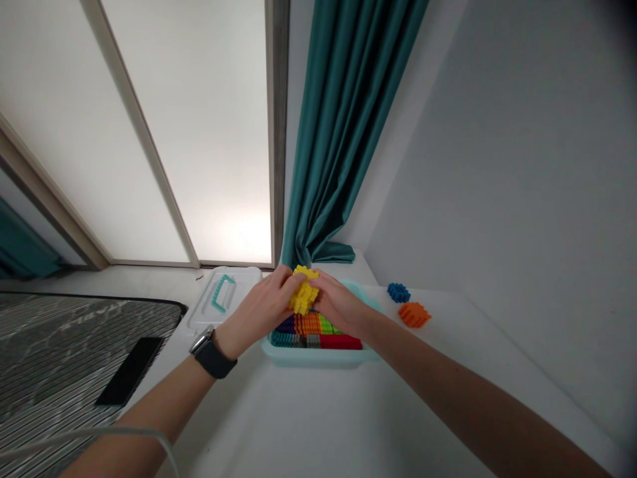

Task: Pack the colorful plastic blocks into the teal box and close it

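Both my hands meet above a light blue bin [318, 357] full of coloured toy blocks. My left hand [261, 307], with a dark watch on its wrist, and my right hand [337, 304] are both closed on a cluster of yellow blocks [303, 293] held between them over the bin. Purple, orange, green, red and grey blocks fill the bin below.
A blue block cluster [399, 292] and an orange one [414, 314] lie on the white table to the right. The bin's clear lid [223, 299] with a teal handle lies to the left. A black phone [130, 370] rests on a striped mat. A teal curtain [343, 133] hangs behind.
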A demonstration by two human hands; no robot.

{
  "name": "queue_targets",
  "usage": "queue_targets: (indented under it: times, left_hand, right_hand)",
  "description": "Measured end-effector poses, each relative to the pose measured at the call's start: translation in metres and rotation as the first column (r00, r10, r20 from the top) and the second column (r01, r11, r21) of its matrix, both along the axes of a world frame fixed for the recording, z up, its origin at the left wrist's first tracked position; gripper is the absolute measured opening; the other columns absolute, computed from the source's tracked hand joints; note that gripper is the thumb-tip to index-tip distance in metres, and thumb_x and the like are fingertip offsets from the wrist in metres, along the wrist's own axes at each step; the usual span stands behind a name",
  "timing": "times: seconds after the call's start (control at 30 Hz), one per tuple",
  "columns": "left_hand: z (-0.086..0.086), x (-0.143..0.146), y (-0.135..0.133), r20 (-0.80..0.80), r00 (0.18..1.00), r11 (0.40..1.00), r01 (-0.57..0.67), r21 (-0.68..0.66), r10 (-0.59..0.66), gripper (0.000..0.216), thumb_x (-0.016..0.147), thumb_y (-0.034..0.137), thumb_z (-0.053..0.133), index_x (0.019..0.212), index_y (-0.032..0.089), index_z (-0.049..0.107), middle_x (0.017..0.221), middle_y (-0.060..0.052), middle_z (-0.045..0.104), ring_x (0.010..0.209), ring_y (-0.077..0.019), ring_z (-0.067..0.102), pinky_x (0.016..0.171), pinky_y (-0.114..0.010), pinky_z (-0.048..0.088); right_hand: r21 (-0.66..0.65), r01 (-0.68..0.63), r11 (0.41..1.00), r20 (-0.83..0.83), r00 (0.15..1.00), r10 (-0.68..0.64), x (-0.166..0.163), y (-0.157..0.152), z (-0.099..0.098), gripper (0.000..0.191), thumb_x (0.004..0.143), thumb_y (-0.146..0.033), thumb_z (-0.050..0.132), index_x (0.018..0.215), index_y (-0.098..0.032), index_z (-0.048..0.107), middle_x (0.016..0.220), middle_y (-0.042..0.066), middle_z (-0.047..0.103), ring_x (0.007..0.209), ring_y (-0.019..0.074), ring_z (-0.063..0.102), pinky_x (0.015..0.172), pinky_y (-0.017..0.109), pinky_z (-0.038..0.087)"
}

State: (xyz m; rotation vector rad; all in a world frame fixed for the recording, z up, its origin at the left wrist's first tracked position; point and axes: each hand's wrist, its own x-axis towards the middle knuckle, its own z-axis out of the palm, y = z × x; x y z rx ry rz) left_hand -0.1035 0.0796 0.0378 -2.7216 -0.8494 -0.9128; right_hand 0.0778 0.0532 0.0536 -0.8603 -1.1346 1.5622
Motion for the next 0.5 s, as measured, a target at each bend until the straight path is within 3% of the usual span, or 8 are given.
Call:
queue_targets:
  times: [0.1, 0.23, 0.5]
  left_hand:
    - [0.0, -0.001, 0.0, 0.035, 0.996, 0.984, 0.083, -0.158, -0.078, 0.061, 0.081, 0.007, 0.06, 0.137, 0.022, 0.039, 0.118, -0.01, 0.049, 0.096, -0.0231, 0.061, 0.083, -0.039, 0.057]
    - [-0.002, -0.01, 0.0, 0.142, 0.973, 0.931, 0.217, -0.293, -0.182, 0.069, 0.085, 0.021, 0.067, 0.145, 0.029, 0.033, 0.13, -0.01, 0.047, 0.111, -0.025, 0.06, 0.097, -0.044, 0.053]
    - [-0.018, -0.025, 0.009, 0.246, 0.958, 0.882, 0.242, -0.405, -0.149, 0.087, 0.08, 0.036, 0.077, 0.151, 0.027, 0.028, 0.144, -0.015, 0.045, 0.131, -0.0311, 0.047, 0.11, -0.053, 0.042]
  right_hand:
    - [0.037, 0.03, 0.999, 0.101, 0.994, -0.034, 0.002, 0.0, 0.002, 0.026, 0.08, -0.035, 0.063, 0.101, -0.025, 0.05, 0.104, 0.003, 0.065, 0.104, 0.0215, 0.063, 0.087, 0.036, 0.052]
    - [0.009, 0.056, 0.998, 0.192, 0.98, -0.057, 0.009, 0.004, -0.001, 0.029, 0.079, -0.03, 0.059, 0.105, -0.024, 0.05, 0.106, 0.005, 0.065, 0.1, 0.0211, 0.064, 0.083, 0.034, 0.053]
    - [-0.171, -0.043, 0.984, 0.263, 0.961, 0.087, 0.005, 0.009, -0.01, 0.03, 0.08, -0.021, 0.056, 0.109, -0.022, 0.053, 0.104, 0.004, 0.065, 0.097, 0.0188, 0.065, 0.082, 0.032, 0.054]
